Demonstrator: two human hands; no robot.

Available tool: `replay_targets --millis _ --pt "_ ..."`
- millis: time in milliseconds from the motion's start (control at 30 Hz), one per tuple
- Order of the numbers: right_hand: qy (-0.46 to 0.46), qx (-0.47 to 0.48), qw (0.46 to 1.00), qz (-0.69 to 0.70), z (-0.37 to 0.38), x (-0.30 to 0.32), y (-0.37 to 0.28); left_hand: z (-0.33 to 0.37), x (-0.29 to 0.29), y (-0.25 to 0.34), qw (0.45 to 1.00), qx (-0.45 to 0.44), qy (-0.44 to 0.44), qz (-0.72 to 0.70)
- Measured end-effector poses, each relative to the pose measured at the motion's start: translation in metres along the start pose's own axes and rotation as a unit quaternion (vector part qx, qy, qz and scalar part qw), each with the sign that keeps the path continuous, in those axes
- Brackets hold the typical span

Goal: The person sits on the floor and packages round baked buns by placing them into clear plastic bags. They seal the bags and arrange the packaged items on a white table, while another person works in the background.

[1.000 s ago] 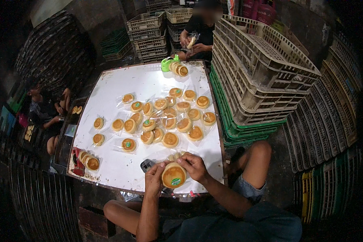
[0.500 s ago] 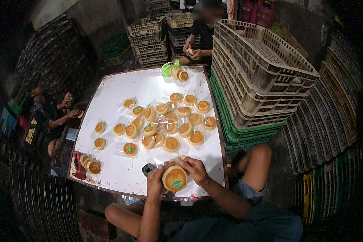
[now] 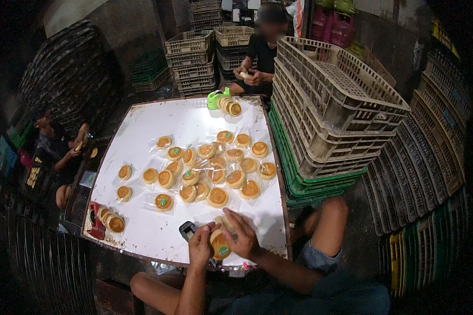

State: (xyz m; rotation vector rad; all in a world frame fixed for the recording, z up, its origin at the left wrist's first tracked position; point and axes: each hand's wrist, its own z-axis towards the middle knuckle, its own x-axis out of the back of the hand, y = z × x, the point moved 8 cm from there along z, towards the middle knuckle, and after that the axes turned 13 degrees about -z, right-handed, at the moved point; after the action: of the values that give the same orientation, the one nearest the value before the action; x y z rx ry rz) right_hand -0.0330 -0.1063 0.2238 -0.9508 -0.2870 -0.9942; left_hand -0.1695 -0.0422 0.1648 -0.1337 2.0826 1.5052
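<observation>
1. Two hands, our left hand [image 3: 200, 245] and right hand [image 3: 240, 239], close together on one round bun [image 3: 220, 244] at the white table's [image 3: 142, 231] near edge.
2. We note wrapped buns [image 3: 210, 168] mid-table, stacked crates [image 3: 331, 121] beyond.

A white bench [image 3: 142, 131] carries a loose cluster of wrapped round cakes [image 3: 215, 168] at its middle. A green tape dispenser [image 3: 214, 100] sits at its far edge beside a short row of cakes [image 3: 230, 106]. Stacked beige crates [image 3: 331, 110] rest on green crates [image 3: 294, 184] just right of the bench. A red packet [image 3: 95, 220] lies at the near left corner.
</observation>
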Motion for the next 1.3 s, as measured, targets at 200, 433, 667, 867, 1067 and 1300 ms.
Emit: replay_targets --millis 200,433,667,867,1067,1300 --pt "-0.118 -0.137 0.947 0.267 -0.019 -0.049 0.028 -0.01 -0.02 0.013 0.98 -0.075 -0.078 0.17" --pt "-0.068 -0.142 0.974 0.164 0.01 -0.009 0.025 -0.009 -0.024 0.021 0.984 -0.078 -0.058 0.15" --pt "0.276 -0.082 0.894 0.344 0.08 0.188 0.05 0.007 -0.01 0.003 0.984 -0.092 -0.058 0.141" --pt "0.381 -0.102 0.918 0.048 0.084 0.371 0.086 -0.002 -0.019 0.006 0.992 -0.064 -0.076 0.078" --pt "0.385 -0.144 0.911 -0.023 0.084 0.425 0.127 0.005 -0.023 -0.002 0.997 -0.037 -0.056 0.048" --pt "0.395 -0.137 0.908 -0.039 0.09 0.442 0.117 0.001 -0.023 0.001 0.996 -0.032 -0.071 0.032"
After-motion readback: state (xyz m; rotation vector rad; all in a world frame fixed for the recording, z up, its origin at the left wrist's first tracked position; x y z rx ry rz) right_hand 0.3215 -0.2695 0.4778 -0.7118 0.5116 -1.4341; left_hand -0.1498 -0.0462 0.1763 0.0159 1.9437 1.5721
